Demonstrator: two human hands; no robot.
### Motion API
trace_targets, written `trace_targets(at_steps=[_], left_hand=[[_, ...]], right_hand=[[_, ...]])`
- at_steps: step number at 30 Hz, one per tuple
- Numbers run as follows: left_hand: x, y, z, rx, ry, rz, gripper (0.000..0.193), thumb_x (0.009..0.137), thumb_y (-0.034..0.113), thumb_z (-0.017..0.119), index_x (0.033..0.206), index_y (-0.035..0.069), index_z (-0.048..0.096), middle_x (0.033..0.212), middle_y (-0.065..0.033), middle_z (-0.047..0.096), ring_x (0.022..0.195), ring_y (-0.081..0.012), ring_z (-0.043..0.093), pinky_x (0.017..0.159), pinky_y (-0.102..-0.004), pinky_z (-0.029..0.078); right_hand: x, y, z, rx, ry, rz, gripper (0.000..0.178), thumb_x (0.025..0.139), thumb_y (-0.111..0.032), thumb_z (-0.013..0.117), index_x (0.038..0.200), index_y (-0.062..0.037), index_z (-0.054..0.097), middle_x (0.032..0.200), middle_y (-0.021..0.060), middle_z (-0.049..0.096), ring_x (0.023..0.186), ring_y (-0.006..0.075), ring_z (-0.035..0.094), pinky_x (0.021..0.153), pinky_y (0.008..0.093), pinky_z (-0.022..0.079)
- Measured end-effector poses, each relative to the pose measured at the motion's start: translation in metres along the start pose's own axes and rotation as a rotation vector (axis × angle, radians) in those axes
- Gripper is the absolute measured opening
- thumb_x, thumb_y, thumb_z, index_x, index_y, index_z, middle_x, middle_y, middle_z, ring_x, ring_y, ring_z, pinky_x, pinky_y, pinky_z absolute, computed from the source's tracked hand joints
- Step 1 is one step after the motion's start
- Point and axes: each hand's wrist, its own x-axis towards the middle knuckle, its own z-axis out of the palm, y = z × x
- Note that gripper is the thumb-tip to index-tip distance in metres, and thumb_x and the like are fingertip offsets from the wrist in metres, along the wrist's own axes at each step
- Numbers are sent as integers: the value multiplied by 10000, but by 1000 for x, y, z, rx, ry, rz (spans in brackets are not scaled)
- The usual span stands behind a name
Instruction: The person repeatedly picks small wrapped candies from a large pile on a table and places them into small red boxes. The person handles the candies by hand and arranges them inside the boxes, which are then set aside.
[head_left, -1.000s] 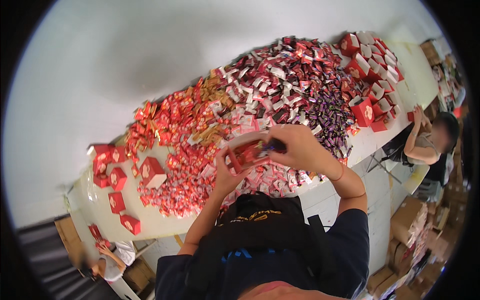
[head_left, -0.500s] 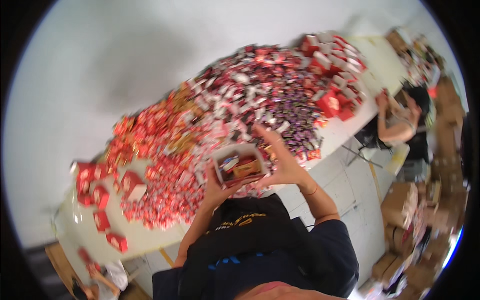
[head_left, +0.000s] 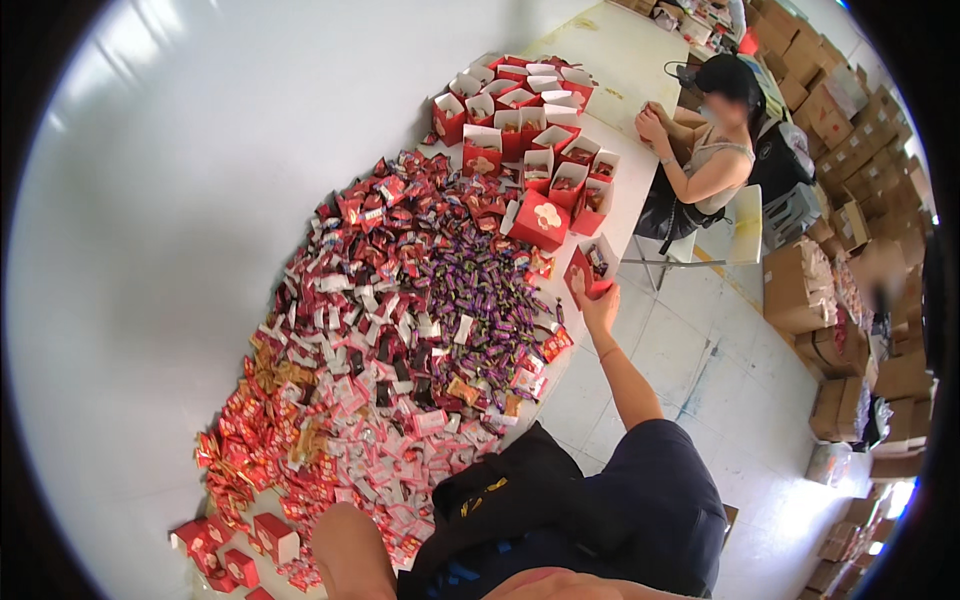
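My right hand point(head_left: 601, 308) is closed on a red cardboard box point(head_left: 580, 276) at the right edge of the table, just in front of the other filled boxes. The box's top stands open and its white inside shows, with small wrapped snacks point(head_left: 598, 262) in it. Left of the hand lies a heap of purple-wrapped candies point(head_left: 485, 295). Of my left side only a bare stretch of arm shows at the bottom, over the near end of the heap; the left hand is out of sight.
Several open red boxes point(head_left: 482, 150) crowd the far end of the table. Heaps of pink packets point(head_left: 400, 450) and red-orange packets point(head_left: 250, 430) cover the middle and near left. More red boxes point(head_left: 275, 538) lie at lower left. A person point(head_left: 715, 165) sits on the right; cartons point(head_left: 800, 285) stand behind.
The view has swung to the right. The box has gone from between both hands before my body to the table's right edge, in my right hand. My left hand has dropped out of sight.
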Motion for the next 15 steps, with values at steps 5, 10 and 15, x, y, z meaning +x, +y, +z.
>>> trace_targets(at_steps=[5,10,15], left_hand=[[-3,-15,25,-114,-8,53,257,824,11,604,1044,52,478,994,-48,462,857,-170,486,691,-285,420],[4,6,-4,158,-208,286,249,867,111,578,1096,16,553,1033,-75,550,997,-228,512,853,-344,438],[36,84,3,522,-244,644,141,888,50,511,1005,19,584,997,-87,591,997,-216,539,918,-358,430]], right_hand=[[66,1,91,-11,-2,33,872,620,-480,806,1172,92,447,1107,280,524,1060,418,494,917,465,404],[118,71,127,-386,61,-236,978,750,-623,622,1357,83,322,1434,267,303,1350,377,258,1104,501,194],[-38,-10,82,151,-127,-203,704,787,-170,708,1376,-49,340,1396,216,306,1253,352,375,902,417,497]])
